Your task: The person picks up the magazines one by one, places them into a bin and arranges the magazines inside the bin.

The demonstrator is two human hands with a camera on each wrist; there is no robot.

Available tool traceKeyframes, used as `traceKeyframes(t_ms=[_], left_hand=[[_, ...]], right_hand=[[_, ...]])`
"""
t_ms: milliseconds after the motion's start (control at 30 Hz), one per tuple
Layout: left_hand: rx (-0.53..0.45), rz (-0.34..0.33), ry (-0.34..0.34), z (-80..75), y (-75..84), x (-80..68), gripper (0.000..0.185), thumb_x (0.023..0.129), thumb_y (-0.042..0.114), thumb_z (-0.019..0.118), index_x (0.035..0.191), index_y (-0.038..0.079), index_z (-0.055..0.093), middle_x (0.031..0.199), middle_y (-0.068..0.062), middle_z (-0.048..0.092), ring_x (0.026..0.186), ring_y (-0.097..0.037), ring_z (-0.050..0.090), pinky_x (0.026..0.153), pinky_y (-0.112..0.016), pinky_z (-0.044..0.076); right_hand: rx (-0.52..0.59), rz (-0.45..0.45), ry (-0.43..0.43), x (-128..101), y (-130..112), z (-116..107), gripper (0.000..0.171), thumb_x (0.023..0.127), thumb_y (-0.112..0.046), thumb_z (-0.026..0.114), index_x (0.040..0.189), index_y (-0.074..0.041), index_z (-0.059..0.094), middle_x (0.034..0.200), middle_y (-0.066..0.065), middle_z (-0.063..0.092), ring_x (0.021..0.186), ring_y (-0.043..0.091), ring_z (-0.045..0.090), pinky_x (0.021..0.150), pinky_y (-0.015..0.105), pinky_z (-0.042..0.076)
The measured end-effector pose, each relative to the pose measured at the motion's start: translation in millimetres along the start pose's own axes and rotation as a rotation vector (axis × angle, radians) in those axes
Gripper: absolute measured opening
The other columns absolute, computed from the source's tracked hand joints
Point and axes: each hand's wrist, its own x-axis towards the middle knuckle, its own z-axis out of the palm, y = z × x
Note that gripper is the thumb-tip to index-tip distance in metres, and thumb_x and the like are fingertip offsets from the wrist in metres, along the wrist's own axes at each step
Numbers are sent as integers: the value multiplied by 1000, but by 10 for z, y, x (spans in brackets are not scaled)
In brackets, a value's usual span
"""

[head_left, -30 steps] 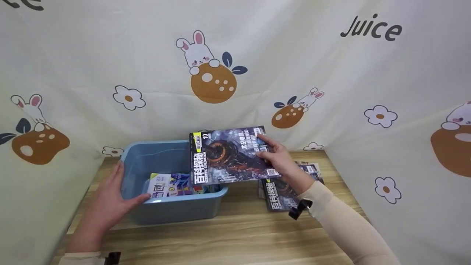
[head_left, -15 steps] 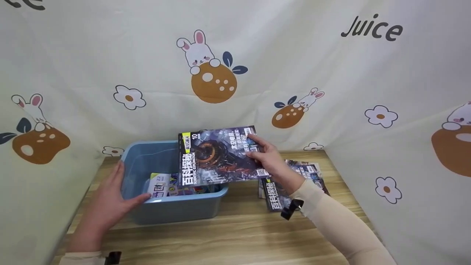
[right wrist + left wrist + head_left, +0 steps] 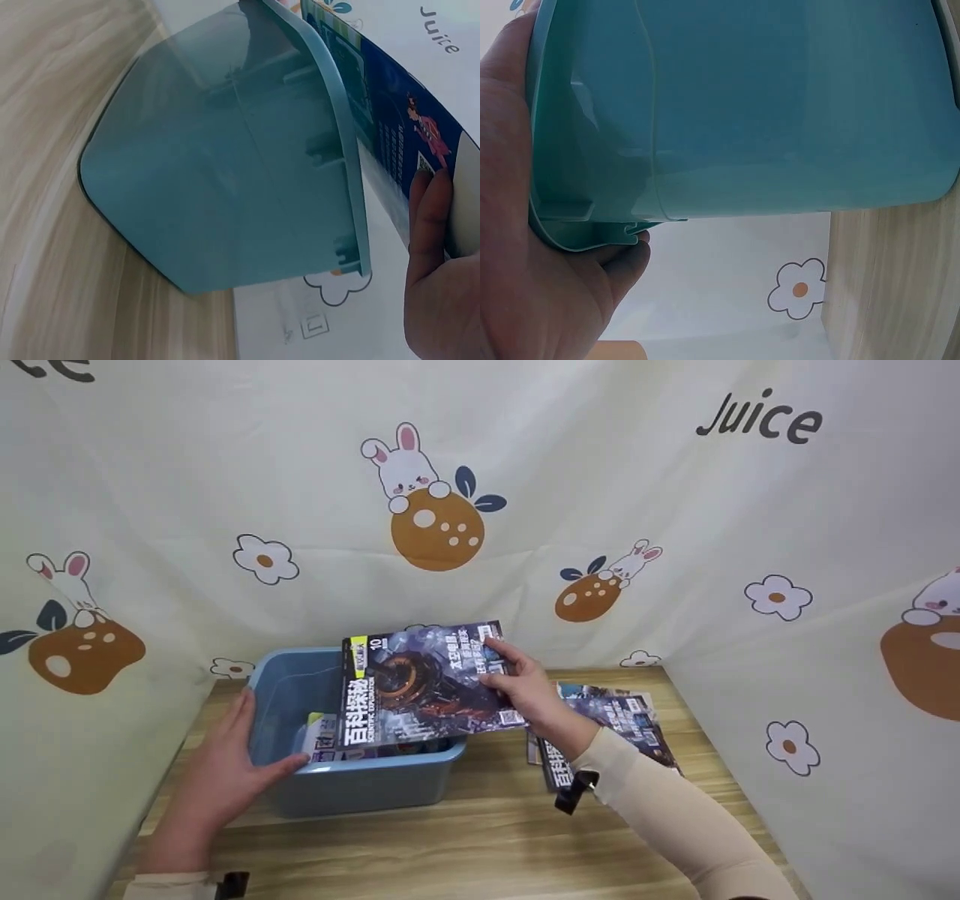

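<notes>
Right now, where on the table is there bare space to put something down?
Bare wood shows along the table front edge, before the blue bin, and between the two forearms. It is crowded right of the bin, where magazines lie, and over the bin, where the right hand holds a magazine.

blue bin (image 3: 360, 791), bunny-print cloth (image 3: 600, 495)

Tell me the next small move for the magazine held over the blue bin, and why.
Probably lower it flat into the blue bin. The right hand grips the magazine by its right edge, hovering over the bin's opening, where another magazine already lies. The left hand grips the bin's left rim, steadying it.
</notes>
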Motion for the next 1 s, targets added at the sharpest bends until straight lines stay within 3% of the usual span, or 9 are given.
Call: traceKeyframes(t_ms=[200, 400, 633, 1000], left_hand=[[3, 1, -5, -15, 2, 6, 141, 89, 75, 80, 175, -1, -1, 179, -35, 4, 159, -67, 16, 118, -87, 22], [-1, -18, -20, -8, 1, 13, 143, 88, 78, 79, 175, 0, -3, 180, -35, 3, 159, -66, 14, 117, -87, 23], [2, -29, -33, -19, -2, 9, 142, 88, 78, 79, 175, 0, -4, 180, -34, 2, 158, -68, 16, 117, -87, 24], [-8, 9, -21, -30, -13, 8, 140, 89, 73, 81, 175, 0, -1, 180, -34, 3, 158, -67, 17, 118, -86, 22]], right_hand=[[27, 5, -9, 2, 19, 154, 75, 94, 3, 76, 164, -15, 56, 152, 21, 60, 103, 23, 68, 73, 29, 63], [5, 13, -24, 6, 14, 270, 75, 95, 0, 77, 165, -18, 55, 159, 20, 55, 109, 25, 69, 79, 32, 65], [32, -7, -40, 48, 20, 326, 74, 96, 4, 74, 165, -15, 54, 151, 21, 61, 106, 25, 69, 76, 31, 63], [23, -10, -24, 43, -70, 482, 76, 94, 6, 74, 164, -15, 55, 166, 19, 47, 124, 31, 64, 86, 35, 65]])
